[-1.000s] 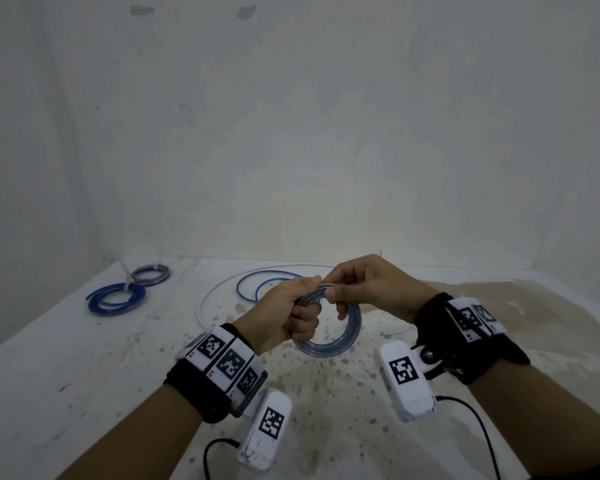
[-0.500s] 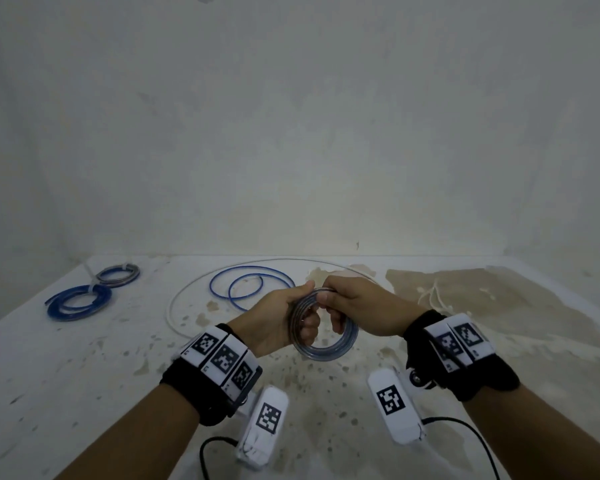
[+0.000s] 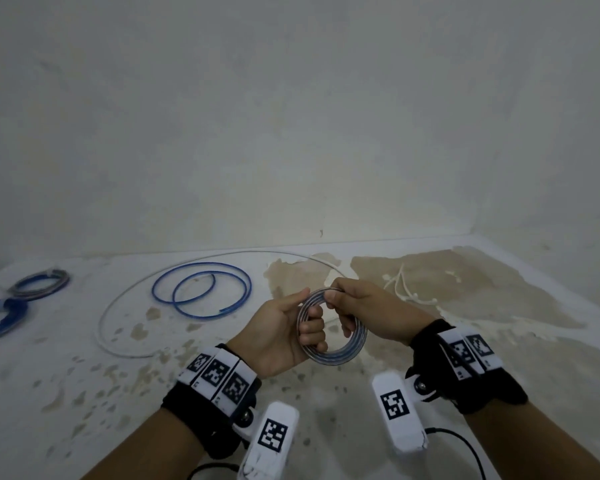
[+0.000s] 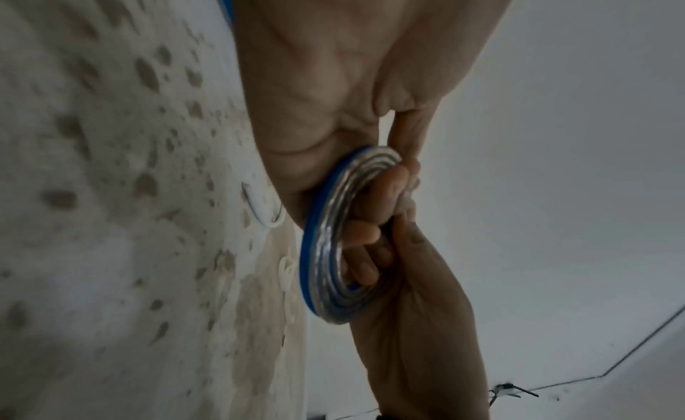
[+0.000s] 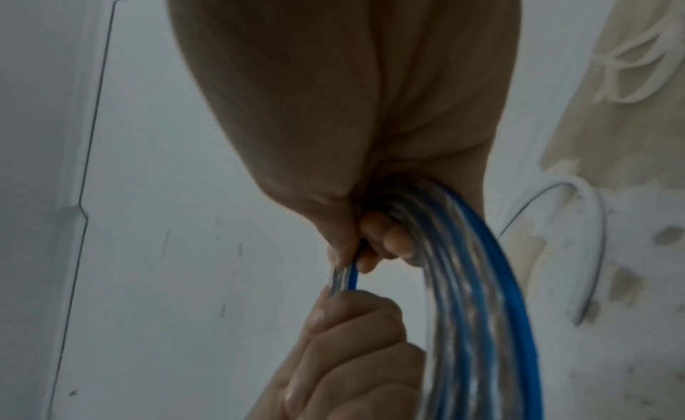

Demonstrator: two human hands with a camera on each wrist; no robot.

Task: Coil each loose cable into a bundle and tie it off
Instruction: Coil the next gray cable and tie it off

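Note:
A small coil of clear and blue cable (image 3: 340, 355) hangs in the air between both hands, above the stained table (image 3: 84, 375). My left hand (image 3: 309, 323) grips the coil's left side, its fingers curled through the ring. My right hand (image 3: 336, 299) pinches the strands at the top, with other fingers hooked inside the ring. In the left wrist view the coil (image 4: 326, 236) shows several stacked turns. In the right wrist view the right fingers (image 5: 374, 239) squeeze the strands (image 5: 482, 280) just above the left hand's knuckles (image 5: 352, 338).
A loose blue cable (image 3: 201, 289) lies in two loops behind the hands, inside a wide arc of white cable (image 3: 118, 306). Two tied bundles, one grey-blue (image 3: 39, 284) and one blue (image 3: 0, 315), lie far left. White ties (image 3: 406, 289) lie at the right, near the wall.
Both hands have kept hold of the coil and sunk a little toward the table. The right fingers have slid further round the top strands. The head view has turned slightly right.

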